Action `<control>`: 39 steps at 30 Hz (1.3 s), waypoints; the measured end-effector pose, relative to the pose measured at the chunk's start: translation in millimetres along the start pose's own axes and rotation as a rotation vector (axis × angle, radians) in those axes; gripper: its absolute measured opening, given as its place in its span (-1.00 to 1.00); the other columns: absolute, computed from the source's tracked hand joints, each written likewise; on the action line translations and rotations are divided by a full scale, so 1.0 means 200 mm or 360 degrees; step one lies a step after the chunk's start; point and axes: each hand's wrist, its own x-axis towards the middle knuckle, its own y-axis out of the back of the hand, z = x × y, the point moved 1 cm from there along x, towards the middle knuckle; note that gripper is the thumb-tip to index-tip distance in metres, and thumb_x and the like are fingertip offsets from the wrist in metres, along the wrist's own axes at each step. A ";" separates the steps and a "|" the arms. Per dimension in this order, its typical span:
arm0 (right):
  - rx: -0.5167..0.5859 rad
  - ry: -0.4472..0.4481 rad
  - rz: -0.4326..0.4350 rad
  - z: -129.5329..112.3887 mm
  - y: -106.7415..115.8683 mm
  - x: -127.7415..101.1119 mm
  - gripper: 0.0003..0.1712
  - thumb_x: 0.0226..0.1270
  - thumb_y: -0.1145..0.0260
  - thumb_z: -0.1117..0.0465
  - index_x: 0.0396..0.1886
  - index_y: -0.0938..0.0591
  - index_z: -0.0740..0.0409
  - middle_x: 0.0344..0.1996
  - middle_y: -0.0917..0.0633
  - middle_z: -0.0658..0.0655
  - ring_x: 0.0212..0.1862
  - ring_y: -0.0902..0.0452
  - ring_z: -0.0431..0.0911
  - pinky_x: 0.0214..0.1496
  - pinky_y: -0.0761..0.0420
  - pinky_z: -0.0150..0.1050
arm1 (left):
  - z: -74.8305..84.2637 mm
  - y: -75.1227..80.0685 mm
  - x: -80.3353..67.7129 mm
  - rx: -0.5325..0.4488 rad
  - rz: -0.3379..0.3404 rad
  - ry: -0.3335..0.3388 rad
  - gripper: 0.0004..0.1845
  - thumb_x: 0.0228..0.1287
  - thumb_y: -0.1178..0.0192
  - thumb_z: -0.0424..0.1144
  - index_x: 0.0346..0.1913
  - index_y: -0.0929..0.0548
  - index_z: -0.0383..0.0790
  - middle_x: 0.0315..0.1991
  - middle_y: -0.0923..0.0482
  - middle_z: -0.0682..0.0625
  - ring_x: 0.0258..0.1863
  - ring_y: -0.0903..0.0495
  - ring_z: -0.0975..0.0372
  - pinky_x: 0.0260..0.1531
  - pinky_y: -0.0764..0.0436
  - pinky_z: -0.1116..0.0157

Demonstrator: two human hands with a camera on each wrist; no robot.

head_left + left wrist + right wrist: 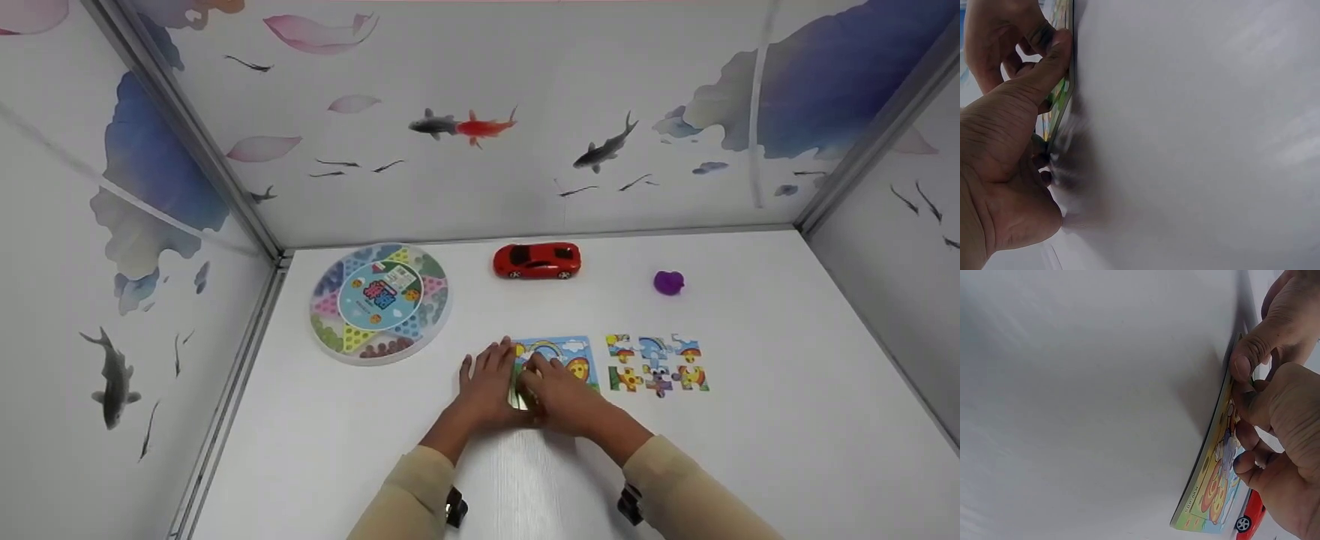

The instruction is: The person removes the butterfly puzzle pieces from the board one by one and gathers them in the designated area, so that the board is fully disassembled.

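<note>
Both forearms reach fwd, converging at desk centre. Left hand lies fingers fwd on puzzle board, thumb curled vs its near-left edge, pinching it. Right hand w/ fingers bent over board's near edge, gripping. Board flat on desk, loose puzzle pieces just right of it.

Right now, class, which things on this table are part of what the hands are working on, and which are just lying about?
In use:
- puzzle board, left hand and right hand gripping its near edge
- loose puzzle pieces, beside the board

Lying about:
- red toy car
- purple lump
- round game board
</note>
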 end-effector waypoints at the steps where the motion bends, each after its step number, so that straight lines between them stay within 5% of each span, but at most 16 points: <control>1: -0.0010 -0.0006 -0.0005 0.00 0.00 0.00 -0.40 0.36 -0.67 0.14 0.33 -0.65 0.02 0.32 -0.57 0.16 0.33 -0.58 0.15 0.43 -0.69 0.14 | 0.00 0.00 0.00 -0.0004 -0.0001 0.0001 0.38 0.13 -0.52 0.47 0.81 -0.07 -0.15 0.85 0.05 -0.07 0.82 0.01 -0.04 0.75 0.01 -0.30; 12: -0.0123 0.0072 0.0020 -0.02 0.00 -0.02 -0.45 0.46 -0.59 0.12 0.34 -0.63 0.09 0.35 -0.55 0.21 0.33 -0.53 0.21 0.40 -0.69 0.14 | 0.00 0.01 -0.01 -0.0085 0.0008 -0.0015 0.37 0.13 -0.55 0.41 0.80 -0.08 -0.20 0.85 0.04 -0.11 0.82 0.03 -0.08 0.75 0.06 -0.33; 21: 0.0047 0.0017 -0.0108 0.00 0.03 -0.04 -0.40 0.46 -0.59 0.16 0.44 -0.66 -0.03 0.47 -0.52 0.20 0.54 -0.42 0.31 0.51 -0.62 0.25 | 0.00 0.02 -0.01 -0.0071 -0.0011 0.0001 0.36 0.15 -0.54 0.40 0.81 -0.07 -0.17 0.85 0.07 -0.08 0.83 0.06 -0.06 0.76 0.07 -0.32; 32: 0.0026 0.0168 -0.0156 0.03 0.08 -0.06 -0.46 0.48 -0.58 0.11 0.40 -0.70 -0.07 0.37 -0.53 0.12 0.39 -0.49 0.14 0.43 -0.69 0.14 | 0.00 0.00 0.01 -0.0026 -0.0030 0.0023 0.39 0.13 -0.55 0.42 0.82 -0.03 -0.13 0.86 0.09 -0.05 0.84 0.07 -0.02 0.77 0.08 -0.30; 39: 0.0066 0.0223 -0.0069 0.07 0.07 -0.09 -0.49 0.48 -0.58 0.08 0.37 -0.72 -0.11 0.31 -0.54 0.07 0.32 -0.48 0.01 0.34 -0.72 0.06 | 0.01 0.01 0.00 -0.0037 -0.0017 0.0013 0.43 0.07 -0.59 0.43 0.82 -0.04 -0.14 0.86 0.09 -0.06 0.83 0.05 -0.05 0.77 0.06 -0.30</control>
